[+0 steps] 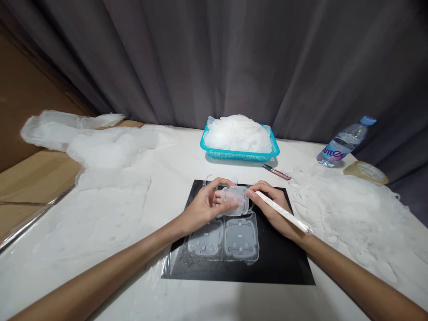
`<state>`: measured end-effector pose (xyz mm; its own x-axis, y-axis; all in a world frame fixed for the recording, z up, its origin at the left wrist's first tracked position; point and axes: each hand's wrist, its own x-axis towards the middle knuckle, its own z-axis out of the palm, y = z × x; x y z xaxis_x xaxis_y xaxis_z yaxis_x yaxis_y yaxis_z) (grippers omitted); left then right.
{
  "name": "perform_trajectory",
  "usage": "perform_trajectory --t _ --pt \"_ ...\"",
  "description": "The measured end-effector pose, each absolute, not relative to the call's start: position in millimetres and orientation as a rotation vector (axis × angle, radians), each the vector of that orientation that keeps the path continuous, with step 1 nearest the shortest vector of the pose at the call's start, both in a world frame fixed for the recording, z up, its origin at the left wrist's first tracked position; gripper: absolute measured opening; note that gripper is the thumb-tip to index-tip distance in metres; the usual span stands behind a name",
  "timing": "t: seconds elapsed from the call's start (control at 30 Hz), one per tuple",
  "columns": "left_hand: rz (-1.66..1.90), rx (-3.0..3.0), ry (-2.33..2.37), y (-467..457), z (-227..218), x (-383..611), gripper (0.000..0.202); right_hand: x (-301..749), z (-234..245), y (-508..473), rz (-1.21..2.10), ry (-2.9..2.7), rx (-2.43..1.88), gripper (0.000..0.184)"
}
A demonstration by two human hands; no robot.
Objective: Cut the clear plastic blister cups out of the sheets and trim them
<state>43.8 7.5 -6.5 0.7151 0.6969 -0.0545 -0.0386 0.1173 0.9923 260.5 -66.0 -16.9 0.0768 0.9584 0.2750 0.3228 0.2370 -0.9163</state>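
Observation:
My left hand pinches a small frosted, translucent plastic piece with rounded corners, its thumb across the front. My right hand meets the piece's right edge with thumb and fingertips. A slim white pen-like tool rests in that same hand and slants back over the wrist; which kind it is I cannot tell. Below the hands, two similar frosted plastic pieces lie side by side in clear film on a black mat. Part of what lies behind the fingers is hidden.
A turquoise basket heaped with white translucent pieces stands behind the mat. Near it lie a red-handled cutting tool, a water bottle and a tape roll. Translucent scraps spread rightward; filmy sheets and cardboard lie left.

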Motion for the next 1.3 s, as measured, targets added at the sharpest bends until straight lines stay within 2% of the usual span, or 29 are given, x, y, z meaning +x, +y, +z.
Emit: perform_trajectory --t 0.4,0.63,0.83,1.03,1.3 --pt "0.594 1.385 0.559 6 -8 45 0.047 259 -16 -65 0.701 -1.465 -1.319 0.023" --pt "0.683 1.379 0.675 6 -2 44 0.065 258 -19 -64 0.601 -1.552 -1.323 0.028" --pt "0.659 1.344 0.669 11 -7 43 0.05 257 -17 -64 0.528 -1.592 -1.285 0.015" --pt "0.631 1.291 0.641 10 -5 47 0.031 257 -18 -67 0.51 -1.57 -1.275 0.013" --pt "0.594 1.34 0.636 5 1 46 0.031 257 -19 -66 0.539 -1.54 -1.314 0.015"
